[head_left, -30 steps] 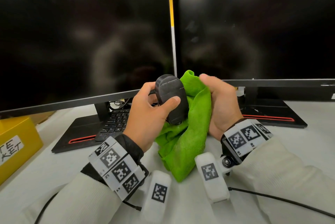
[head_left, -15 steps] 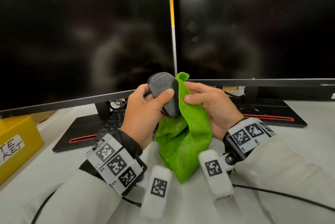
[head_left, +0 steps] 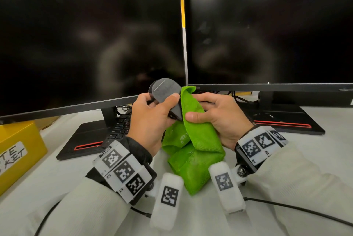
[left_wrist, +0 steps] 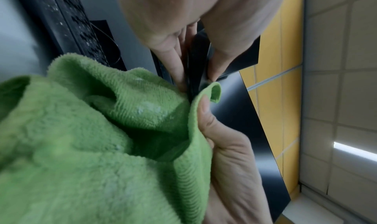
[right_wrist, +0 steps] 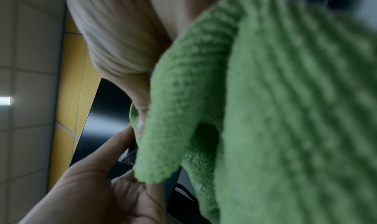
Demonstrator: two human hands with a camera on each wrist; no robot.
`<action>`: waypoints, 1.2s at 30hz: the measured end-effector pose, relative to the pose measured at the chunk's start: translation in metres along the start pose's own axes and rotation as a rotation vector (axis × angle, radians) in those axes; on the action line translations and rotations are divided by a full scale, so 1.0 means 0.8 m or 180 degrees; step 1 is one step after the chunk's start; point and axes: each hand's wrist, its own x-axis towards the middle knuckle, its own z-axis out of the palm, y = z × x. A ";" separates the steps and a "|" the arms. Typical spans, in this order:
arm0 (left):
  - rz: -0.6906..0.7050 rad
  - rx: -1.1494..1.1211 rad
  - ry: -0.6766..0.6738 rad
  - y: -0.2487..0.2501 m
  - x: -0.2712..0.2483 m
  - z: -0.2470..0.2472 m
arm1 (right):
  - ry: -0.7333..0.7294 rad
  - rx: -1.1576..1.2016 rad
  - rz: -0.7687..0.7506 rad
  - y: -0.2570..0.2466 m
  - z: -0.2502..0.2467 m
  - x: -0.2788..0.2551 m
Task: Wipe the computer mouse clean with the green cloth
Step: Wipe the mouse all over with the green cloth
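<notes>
My left hand (head_left: 152, 115) grips the dark grey computer mouse (head_left: 165, 91) in the air above the desk, thumb on its right side, its flat underside tilted toward me. My right hand (head_left: 215, 113) pinches the green cloth (head_left: 193, 140) against the mouse's right edge, thumb in front and fingers behind the fold. The rest of the cloth hangs down to the white desk between my wrists. In the left wrist view the mouse (left_wrist: 196, 61) shows as a thin dark edge between my fingers, with the cloth (left_wrist: 97, 138) below. The right wrist view is filled by blurred cloth (right_wrist: 275, 114).
Two dark monitors (head_left: 86, 35) (head_left: 267, 25) stand right behind my hands on black bases with red stripes. A black keyboard (head_left: 119, 127) sits under the left monitor. A yellow labelled box (head_left: 17, 151) is at the left edge. A black cable (head_left: 298, 209) crosses the desk at right.
The mouse has turned from its top facing me to its flat underside facing me and has risen a little. My right hand has slid the cloth from behind the mouse onto its right edge.
</notes>
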 end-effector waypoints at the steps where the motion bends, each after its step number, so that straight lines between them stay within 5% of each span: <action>1: -0.0099 -0.0109 0.0020 0.002 0.002 -0.001 | 0.0034 0.0045 -0.0009 0.001 0.000 0.000; 6: -0.0472 -0.0421 0.0110 0.009 0.005 -0.004 | 0.0350 0.0415 0.0001 0.002 -0.005 0.009; 13: -0.0482 -0.0465 0.0119 0.010 0.004 -0.001 | 0.0218 0.1199 0.0458 0.001 -0.010 0.016; 20: 0.0202 -0.0161 -0.0085 0.015 0.007 -0.004 | 0.0408 0.1033 0.0790 0.006 -0.005 0.013; 24: 0.0730 0.0650 -0.0405 0.011 0.006 -0.010 | 0.0027 0.1242 0.0923 0.008 -0.009 0.009; 36: 0.1271 0.1504 -0.0595 0.007 0.011 -0.012 | -0.0444 0.1402 0.1005 0.003 -0.002 0.004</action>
